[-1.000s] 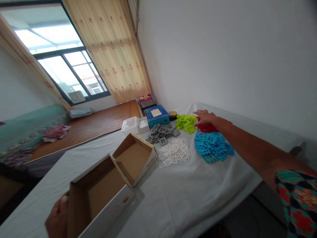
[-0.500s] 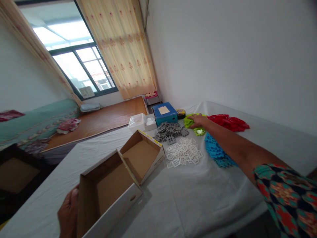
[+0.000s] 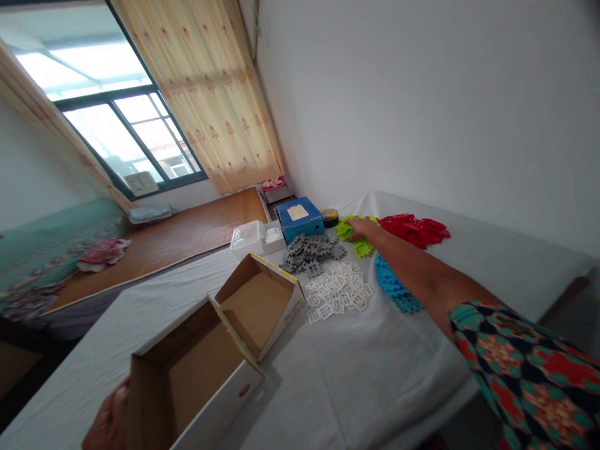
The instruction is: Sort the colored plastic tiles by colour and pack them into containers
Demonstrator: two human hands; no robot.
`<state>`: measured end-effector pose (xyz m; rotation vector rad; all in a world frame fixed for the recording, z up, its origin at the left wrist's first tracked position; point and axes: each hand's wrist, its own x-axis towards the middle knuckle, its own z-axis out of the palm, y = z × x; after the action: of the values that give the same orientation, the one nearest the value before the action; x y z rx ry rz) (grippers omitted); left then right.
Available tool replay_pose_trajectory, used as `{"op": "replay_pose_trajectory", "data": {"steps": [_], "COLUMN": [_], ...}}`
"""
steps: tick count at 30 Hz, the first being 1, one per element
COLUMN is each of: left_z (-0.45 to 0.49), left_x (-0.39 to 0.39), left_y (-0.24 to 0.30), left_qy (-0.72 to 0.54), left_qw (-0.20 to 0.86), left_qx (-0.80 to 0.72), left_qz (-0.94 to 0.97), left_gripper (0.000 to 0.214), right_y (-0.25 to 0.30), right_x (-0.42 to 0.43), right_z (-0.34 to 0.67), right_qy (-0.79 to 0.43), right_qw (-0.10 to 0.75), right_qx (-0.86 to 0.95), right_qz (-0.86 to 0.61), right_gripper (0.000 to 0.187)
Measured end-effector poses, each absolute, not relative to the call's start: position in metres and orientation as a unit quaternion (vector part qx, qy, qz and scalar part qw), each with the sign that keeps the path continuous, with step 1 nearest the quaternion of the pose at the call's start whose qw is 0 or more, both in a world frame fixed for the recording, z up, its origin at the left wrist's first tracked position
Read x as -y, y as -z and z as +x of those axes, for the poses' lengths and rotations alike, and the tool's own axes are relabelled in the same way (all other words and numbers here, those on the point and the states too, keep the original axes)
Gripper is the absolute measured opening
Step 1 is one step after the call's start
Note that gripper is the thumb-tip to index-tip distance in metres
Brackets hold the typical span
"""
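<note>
My right hand [image 3: 360,229] reaches far across the white-covered table [image 3: 375,369] and rests on the pile of lime-green plastic pieces [image 3: 351,236], fingers curled over them. Beside that pile lie a red pile [image 3: 415,229], a blue pile [image 3: 392,287] partly hidden by my forearm, a white pile [image 3: 338,290] and a grey pile [image 3: 312,251]. My left hand [image 3: 110,422] grips the near left wall of an open cardboard box [image 3: 201,375] at the table's front. A second open cardboard box [image 3: 257,303] leans against it.
A blue box [image 3: 299,219], a small round tin [image 3: 330,217] and a clear plastic container [image 3: 257,236] stand at the table's far end. A white wall runs along the right. To the left are a wooden platform [image 3: 178,234], a bed and a curtained window.
My right hand moved left from the red pile onto the green pile and stays there. The camera view shifted a little; the left hand keeps its hold on the box.
</note>
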<state>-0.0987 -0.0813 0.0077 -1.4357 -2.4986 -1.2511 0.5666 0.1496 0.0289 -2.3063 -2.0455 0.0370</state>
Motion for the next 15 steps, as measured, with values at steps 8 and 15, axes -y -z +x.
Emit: {"op": "replay_pose_trajectory", "data": {"steps": [8, 15], "left_z": [-0.085, -0.072], "left_x": [0.085, 0.087], "left_y": [-0.026, -0.037], "left_qy": [0.455, 0.468], "left_qw": [-0.081, -0.077], "left_qx": [0.789, 0.785], "left_qz": [-0.406, -0.398], "left_gripper": [0.035, 0.032], "right_y": [-0.024, -0.029], "right_x": [-0.143, -0.156], "right_z": [0.566, 0.573], "right_qy": [-0.018, -0.039], "right_qw": [0.048, 0.021], "right_qx": [0.636, 0.643], "right_qz": [-0.770, -0.765], "right_gripper": [0.086, 0.088]}}
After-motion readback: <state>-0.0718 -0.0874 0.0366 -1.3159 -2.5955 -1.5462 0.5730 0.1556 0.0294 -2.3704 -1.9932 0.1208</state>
